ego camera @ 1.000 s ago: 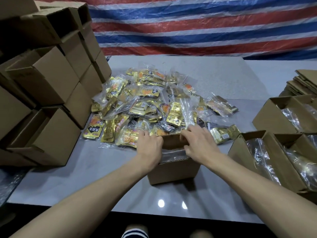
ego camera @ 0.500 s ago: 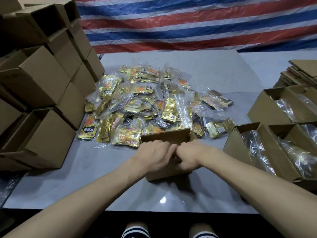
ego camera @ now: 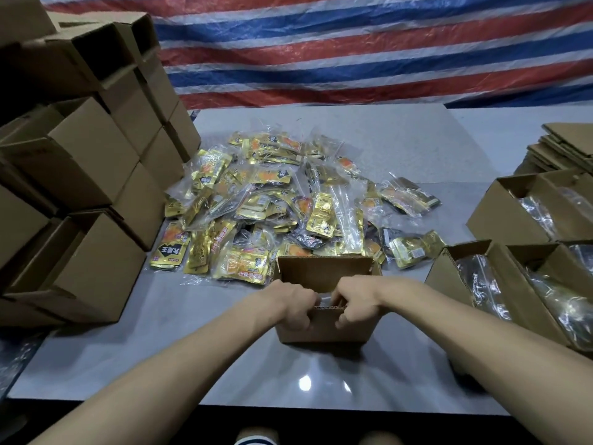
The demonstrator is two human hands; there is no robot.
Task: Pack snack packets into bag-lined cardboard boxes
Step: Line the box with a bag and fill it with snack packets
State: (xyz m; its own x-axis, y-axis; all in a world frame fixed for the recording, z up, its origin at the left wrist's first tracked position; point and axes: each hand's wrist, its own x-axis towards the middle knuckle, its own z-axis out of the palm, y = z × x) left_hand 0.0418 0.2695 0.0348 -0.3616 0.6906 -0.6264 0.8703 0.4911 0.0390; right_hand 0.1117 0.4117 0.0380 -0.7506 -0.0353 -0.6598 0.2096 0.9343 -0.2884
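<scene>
A second ago the hands were spread on the far rim of the cardboard box [ego camera: 324,330], with the clear bag showing inside. Since then they have drawn back toward the person and met at the near wall. That suggests the liner is being tucked over the last edge, so the box is probably almost ready for packets (none can be seen inside it yet).

The left hand [ego camera: 296,303] and right hand [ego camera: 356,301] sit close together, knuckles up, with both forearms reaching in from the bottom corners of the view. The fingers of each hand are curled over the near rim and clamp it, fingertips on the outer face. A sliver of clear bag [ego camera: 324,298] shows between them, but whether the film is pinched too cannot be told.

The box stands on the grey bench [ego camera: 208,358], far flap upright, just in front of the heap of gold snack packets [ego camera: 288,207]. Lined boxes [ego camera: 500,284] wait to the right.
</scene>
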